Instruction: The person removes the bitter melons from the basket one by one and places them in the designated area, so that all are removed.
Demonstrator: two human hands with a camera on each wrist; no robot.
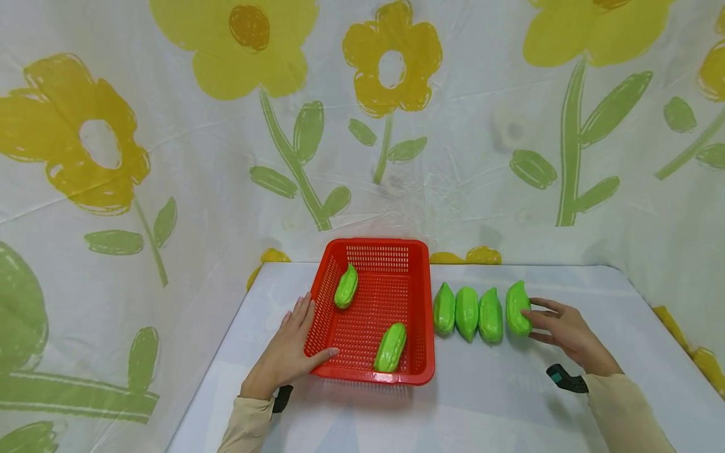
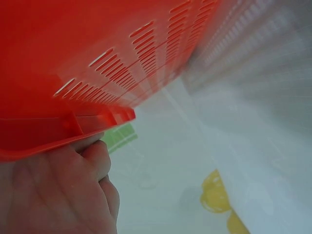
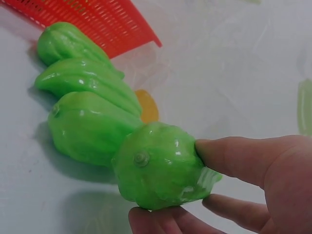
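Observation:
My right hand [image 1: 569, 330] holds a glossy, ridged green gourd-like fruit [image 1: 517, 309] at the right end of a row. In the right wrist view the thumb presses one side of the held fruit [image 3: 156, 168], fingers curled beneath it, its round stem end facing the camera. Three similar green fruits [image 1: 467, 313] lie side by side to its left. My left hand [image 1: 289, 346] grips the near-left corner of a red plastic basket [image 1: 428, 314], thumb over the rim and fingers along the outside. In the left wrist view these fingers [image 2: 100, 158] reach under the rim.
Inside the basket lie two more green fruits, one [image 1: 346, 287] at the far left and one [image 1: 390, 348] at the near right. The basket stands on a white table [image 1: 481, 402]. Behind it hangs a flower-printed curtain [image 1: 470, 157], which also runs along both sides.

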